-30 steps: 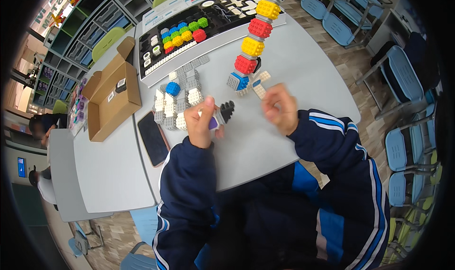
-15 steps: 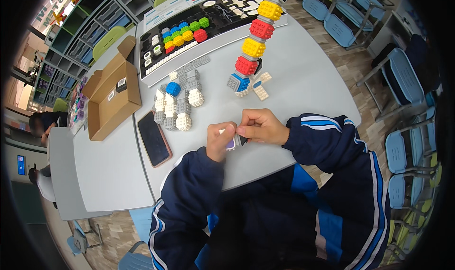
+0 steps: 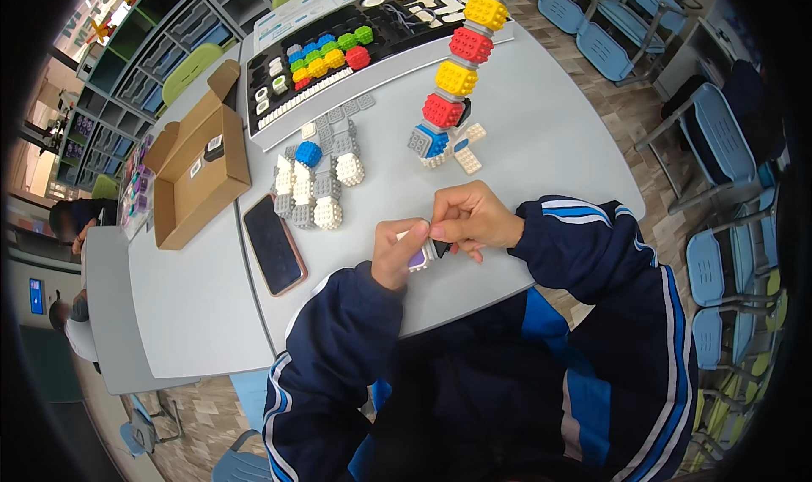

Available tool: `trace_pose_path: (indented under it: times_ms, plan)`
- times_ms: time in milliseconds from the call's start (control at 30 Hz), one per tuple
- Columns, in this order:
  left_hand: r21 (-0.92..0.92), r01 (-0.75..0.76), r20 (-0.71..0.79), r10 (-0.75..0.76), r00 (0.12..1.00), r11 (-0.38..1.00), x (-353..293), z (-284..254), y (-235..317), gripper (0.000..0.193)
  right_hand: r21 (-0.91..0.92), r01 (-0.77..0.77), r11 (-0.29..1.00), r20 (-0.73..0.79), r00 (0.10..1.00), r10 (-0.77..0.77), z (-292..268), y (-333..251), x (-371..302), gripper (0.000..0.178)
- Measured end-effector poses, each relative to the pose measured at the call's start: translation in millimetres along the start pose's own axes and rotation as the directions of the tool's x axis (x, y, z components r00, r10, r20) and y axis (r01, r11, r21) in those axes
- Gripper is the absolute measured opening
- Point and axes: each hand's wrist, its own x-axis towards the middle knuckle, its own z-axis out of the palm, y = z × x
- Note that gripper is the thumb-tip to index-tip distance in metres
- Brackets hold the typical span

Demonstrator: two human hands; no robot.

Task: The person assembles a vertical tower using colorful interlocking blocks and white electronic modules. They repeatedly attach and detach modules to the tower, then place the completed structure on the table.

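Close to the table's near edge, my left hand is closed round a small white studded block with a purple face. My right hand meets it from the right, thumb and forefinger pinching a small black piece against the block's side; the fingers partly hide where the two meet. Beyond my hands stands a tall tower of red, yellow and blue studded blocks on a white cross-shaped foot. Grey and white studded blocks are grouped to the left, with one blue block among them.
A phone lies face up left of my hands. Past it sits an open cardboard box. A long black-lined kit tray with coloured blocks fills the table's far side. Blue chairs stand beyond the right edge.
My right hand has shifted slightly up and right, its lower fingers loosening and spreading. More of the black piece and the purple face shows. My left hand keeps its hold.
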Motion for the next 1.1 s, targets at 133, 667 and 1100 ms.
trace_pose_path:
  times_ms: [133,667,1100]
  plan:
    - [0.202,-0.017,-0.096,0.037,0.995,0.979,-0.7,7.1,18.1,0.041,-0.248,0.138,0.959,-0.012,0.989,-0.145,-2.2,1.6,-1.3,0.016]
    - [0.105,-0.029,-0.070,0.036,0.997,0.994,-0.7,12.7,23.0,0.049,-0.019,0.033,0.999,0.171,0.985,-0.030,-0.6,10.8,5.1,0.013]
    - [0.265,-0.043,-0.088,0.069,0.994,0.963,0.4,12.4,17.0,0.051,-0.169,0.049,0.984,0.089,0.995,-0.034,-2.5,7.3,2.1,0.018]
